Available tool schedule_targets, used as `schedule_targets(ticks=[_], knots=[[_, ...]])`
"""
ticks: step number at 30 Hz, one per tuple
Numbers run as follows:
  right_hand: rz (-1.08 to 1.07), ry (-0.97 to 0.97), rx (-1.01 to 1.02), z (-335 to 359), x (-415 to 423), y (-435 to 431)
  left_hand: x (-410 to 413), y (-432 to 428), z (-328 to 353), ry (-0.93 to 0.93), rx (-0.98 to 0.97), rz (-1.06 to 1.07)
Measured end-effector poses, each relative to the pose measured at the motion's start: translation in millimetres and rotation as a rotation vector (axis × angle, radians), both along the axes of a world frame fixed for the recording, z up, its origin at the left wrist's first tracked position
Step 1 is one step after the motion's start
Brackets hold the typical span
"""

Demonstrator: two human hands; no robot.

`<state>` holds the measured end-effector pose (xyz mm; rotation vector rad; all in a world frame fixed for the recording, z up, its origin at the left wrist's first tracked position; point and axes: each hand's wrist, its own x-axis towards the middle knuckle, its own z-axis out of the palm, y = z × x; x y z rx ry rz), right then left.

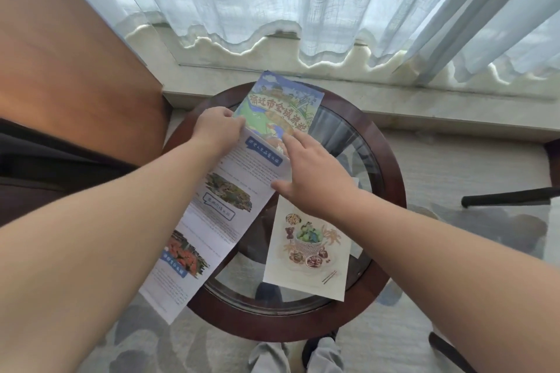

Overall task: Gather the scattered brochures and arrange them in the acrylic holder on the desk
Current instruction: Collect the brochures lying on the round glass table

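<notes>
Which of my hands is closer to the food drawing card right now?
Right. The right hand lies flat on the long leaflet, just past the food drawing card; the left hand grips the map brochure at its left edge, farther away.

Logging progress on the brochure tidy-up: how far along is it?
Done: nothing filed; no acrylic holder is in view. In hand: the left hand pinches the map brochure, the right hand lies flat where it overlaps the long white brochure. Left: the food-illustration brochure lies ungathered on the glass table; all need filing.
</notes>
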<state>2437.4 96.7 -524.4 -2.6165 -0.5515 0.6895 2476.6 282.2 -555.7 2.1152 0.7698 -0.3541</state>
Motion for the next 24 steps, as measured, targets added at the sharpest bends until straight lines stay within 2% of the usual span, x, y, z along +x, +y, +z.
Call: schedule_targets(ticks=[6,8,10,13,15,17,19,21,22,24], knots=[[-0.052,0.012,0.078,9,12,19,-29,-10,45,-0.158,-0.34,0.01],[-0.06,-0.036,0.103,14,13,20,-34,-13,55,-0.214,-0.432,0.002],[-0.049,-0.089,0.097,22,13,21,-41,-10,61,-0.275,-0.396,-0.047],[-0.049,-0.136,0.092,35,13,20,-54,2,59,-0.333,-0.205,-0.129],[-0.055,-0.181,0.063,41,14,20,-65,12,55,-0.306,-0.139,-0.063],[-0.052,-0.212,0.015,45,9,23,-76,20,50,-0.268,-0.268,0.061],[-0.013,-0.219,-0.004,46,-5,31,-83,22,51,-0.232,-0.521,0.169],[0.066,-0.182,0.007,42,-25,43,-86,25,50,-0.244,-0.688,0.265],[0.118,-0.119,0.012,38,-35,50,-87,27,48,-0.251,-0.676,0.301],[0.219,0.077,0.014,29,-50,60,-89,36,39,-0.196,-0.465,0.295]])
